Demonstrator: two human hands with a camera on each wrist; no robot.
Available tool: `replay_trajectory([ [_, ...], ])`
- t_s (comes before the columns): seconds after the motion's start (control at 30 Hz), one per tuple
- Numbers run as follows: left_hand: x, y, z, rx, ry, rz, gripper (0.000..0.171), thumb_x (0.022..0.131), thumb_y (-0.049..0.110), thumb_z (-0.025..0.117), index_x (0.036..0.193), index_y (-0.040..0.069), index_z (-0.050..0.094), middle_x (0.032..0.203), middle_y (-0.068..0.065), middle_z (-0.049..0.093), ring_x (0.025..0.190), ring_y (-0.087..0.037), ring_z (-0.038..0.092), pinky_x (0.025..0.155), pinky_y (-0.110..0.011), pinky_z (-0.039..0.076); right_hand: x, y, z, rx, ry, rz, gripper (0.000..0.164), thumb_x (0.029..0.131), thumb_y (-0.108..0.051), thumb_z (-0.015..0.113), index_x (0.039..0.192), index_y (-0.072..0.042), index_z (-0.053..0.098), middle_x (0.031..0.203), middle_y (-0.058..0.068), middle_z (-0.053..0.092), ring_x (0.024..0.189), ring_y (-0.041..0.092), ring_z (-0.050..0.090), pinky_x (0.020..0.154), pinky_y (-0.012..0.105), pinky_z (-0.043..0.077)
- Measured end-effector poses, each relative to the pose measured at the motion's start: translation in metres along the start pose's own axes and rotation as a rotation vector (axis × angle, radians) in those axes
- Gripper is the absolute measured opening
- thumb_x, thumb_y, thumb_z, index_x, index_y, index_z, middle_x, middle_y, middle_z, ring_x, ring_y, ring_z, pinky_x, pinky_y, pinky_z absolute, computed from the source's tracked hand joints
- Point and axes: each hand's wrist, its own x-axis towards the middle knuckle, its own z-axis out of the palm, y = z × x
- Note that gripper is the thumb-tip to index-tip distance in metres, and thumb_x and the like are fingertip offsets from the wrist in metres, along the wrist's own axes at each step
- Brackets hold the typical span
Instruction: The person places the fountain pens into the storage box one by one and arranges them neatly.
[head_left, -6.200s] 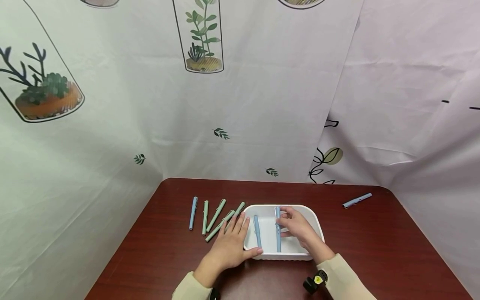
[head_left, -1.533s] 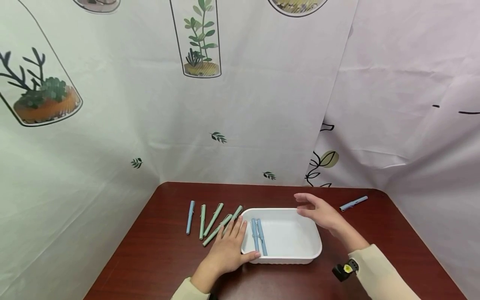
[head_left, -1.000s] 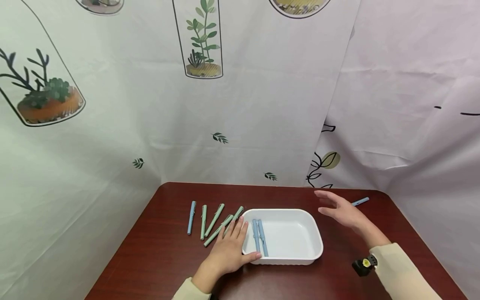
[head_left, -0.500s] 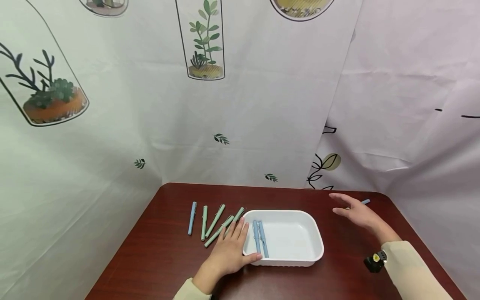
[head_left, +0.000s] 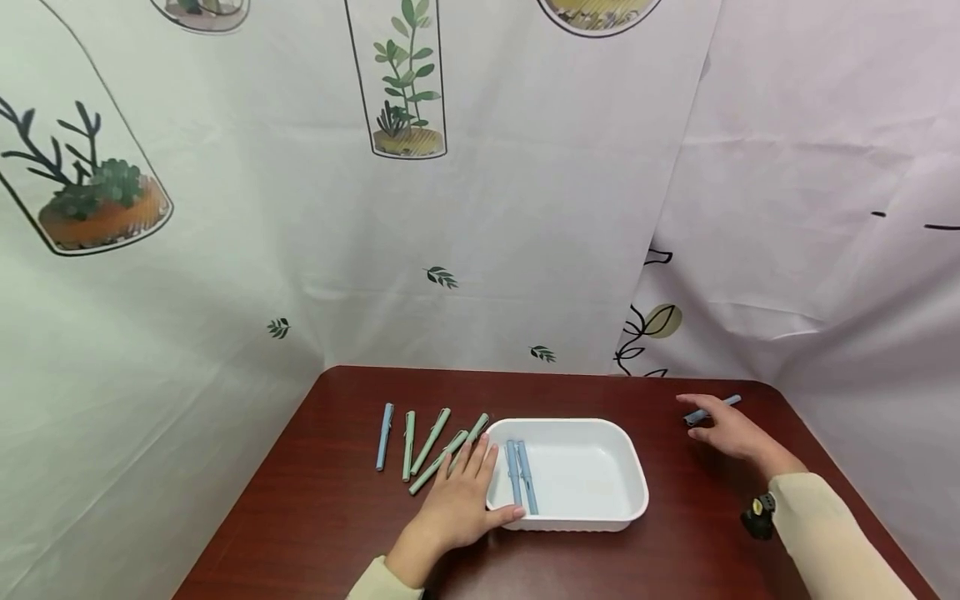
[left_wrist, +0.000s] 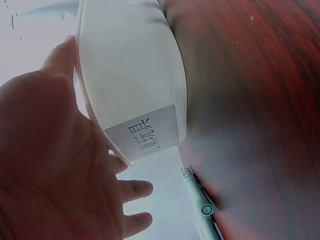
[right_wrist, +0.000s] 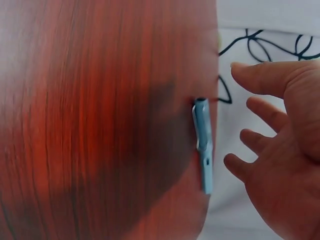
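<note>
My left hand [head_left: 459, 502] rests spread on the left end of a white plastic tray [head_left: 592, 523], its thumb along the near rim. Two light blue pens [head_left: 527, 479] lie side by side in the tray, close to that hand. At the far right of the table, my right hand [head_left: 733, 431] hovers with parted fingers over another blue pen [head_left: 731, 401], covering part of it in the head view. The right wrist view shows this blue pen [right_wrist: 203, 145] whole, with a gap between it and the fingers.
Several green pens [head_left: 409, 446] lie left of the tray, some partly behind the left hand. A blue pen [head_left: 385, 437] lies farthest left. Printed label [left_wrist: 145, 132] marks the tray's side. Patterned white cloth [head_left: 480, 208] hangs behind the dark red table [head_left: 300, 500].
The second blue pen went from my right hand into the tray beside the first. My right hand then moved right to the far blue pen. My left hand stayed on the tray.
</note>
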Motion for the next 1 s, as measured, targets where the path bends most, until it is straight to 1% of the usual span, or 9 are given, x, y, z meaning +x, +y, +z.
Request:
replay_trajectory([
  [0.1, 0.0, 0.0, 0.0, -0.001, 0.008, 0.002, 0.1, 0.089, 0.074, 0.055, 0.159, 0.007, 0.031, 0.169, -0.011, 0.019, 0.151, -0.039, 0.025, 0.119, -0.063, 0.02, 0.001, 0.01, 0.001, -0.047, 0.007, -0.013, 0.056, 0.087, -0.001, 0.073, 0.137, 0.009, 0.052, 0.136, 0.038, 0.047, 0.122, 0.056, 0.049, 0.096, 0.068, 0.042],
  [0.23, -0.001, 0.0, -0.002, 0.0, 0.014, 0.01, 0.101, 0.089, 0.075, 0.055, 0.159, 0.006, 0.032, 0.168, -0.012, 0.02, 0.151, -0.04, 0.026, 0.118, -0.063, 0.021, 0.002, 0.022, 0.003, -0.071, -0.014, -0.01, 0.056, 0.085, 0.002, 0.071, 0.137, 0.01, 0.051, 0.138, 0.039, 0.047, 0.13, 0.063, 0.04, 0.099, 0.073, 0.037],
  [0.3, -0.001, 0.0, -0.002, 0.001, 0.01, 0.01, 0.101, 0.089, 0.075, 0.055, 0.159, 0.006, 0.032, 0.168, -0.012, 0.02, 0.151, -0.04, 0.026, 0.118, -0.063, 0.021, 0.003, 0.027, 0.004, -0.077, -0.026, -0.005, 0.056, 0.084, 0.004, 0.07, 0.136, 0.011, 0.051, 0.138, 0.04, 0.047, 0.132, 0.067, 0.032, 0.101, 0.075, 0.033],
  [0.33, -0.001, 0.0, -0.002, 0.002, 0.008, 0.011, 0.101, 0.089, 0.075, 0.055, 0.159, 0.006, 0.032, 0.168, -0.012, 0.02, 0.151, -0.04, 0.026, 0.118, -0.063, 0.021, 0.004, 0.028, 0.004, -0.077, -0.031, -0.001, 0.056, 0.083, 0.005, 0.07, 0.135, 0.011, 0.052, 0.139, 0.041, 0.046, 0.133, 0.069, 0.026, 0.102, 0.077, 0.03],
  [0.47, 0.001, 0.0, -0.001, 0.011, -0.002, 0.005, 0.101, 0.089, 0.076, 0.053, 0.159, 0.007, 0.03, 0.169, -0.012, 0.018, 0.151, -0.04, 0.025, 0.119, -0.063, 0.02, 0.009, 0.029, 0.004, -0.109, -0.051, -0.013, 0.053, 0.082, 0.008, 0.069, 0.132, 0.012, 0.055, 0.138, 0.043, 0.046, 0.131, 0.071, 0.026, 0.103, 0.077, 0.028],
  [0.6, 0.002, -0.001, -0.003, 0.013, 0.001, 0.0, 0.1, 0.089, 0.074, 0.054, 0.159, 0.007, 0.03, 0.169, -0.012, 0.018, 0.152, -0.039, 0.024, 0.119, -0.063, 0.019, 0.015, 0.025, 0.003, -0.155, -0.077, -0.005, 0.049, 0.082, 0.009, 0.065, 0.131, 0.009, 0.058, 0.139, 0.044, 0.044, 0.132, 0.07, 0.026, 0.102, 0.077, 0.029],
  [0.77, 0.003, -0.001, -0.002, 0.009, 0.006, 0.003, 0.1, 0.09, 0.074, 0.054, 0.16, 0.007, 0.03, 0.169, -0.011, 0.018, 0.152, -0.039, 0.024, 0.119, -0.063, 0.019, 0.017, 0.024, 0.002, -0.234, -0.088, 0.032, 0.046, 0.082, 0.011, 0.058, 0.129, 0.007, 0.061, 0.137, 0.042, 0.047, 0.132, 0.067, 0.031, 0.097, 0.078, 0.035],
  [0.9, 0.002, -0.001, 0.0, -0.008, -0.007, 0.001, 0.101, 0.089, 0.075, 0.054, 0.16, 0.007, 0.029, 0.169, -0.011, 0.016, 0.152, -0.04, 0.023, 0.119, -0.063, 0.019, 0.016, 0.029, 0.006, -0.265, -0.083, 0.023, 0.041, 0.084, 0.014, 0.056, 0.124, 0.011, 0.062, 0.129, 0.041, 0.052, 0.125, 0.062, 0.044, 0.097, 0.071, 0.041],
  [1.0, 0.002, -0.001, 0.0, -0.009, -0.01, 0.001, 0.101, 0.089, 0.074, 0.054, 0.16, 0.007, 0.029, 0.169, -0.011, 0.017, 0.152, -0.04, 0.023, 0.119, -0.063, 0.019, 0.016, 0.032, 0.009, -0.272, -0.064, -0.001, 0.036, 0.084, 0.016, 0.055, 0.12, 0.014, 0.063, 0.121, 0.038, 0.056, 0.116, 0.057, 0.052, 0.095, 0.066, 0.045],
])
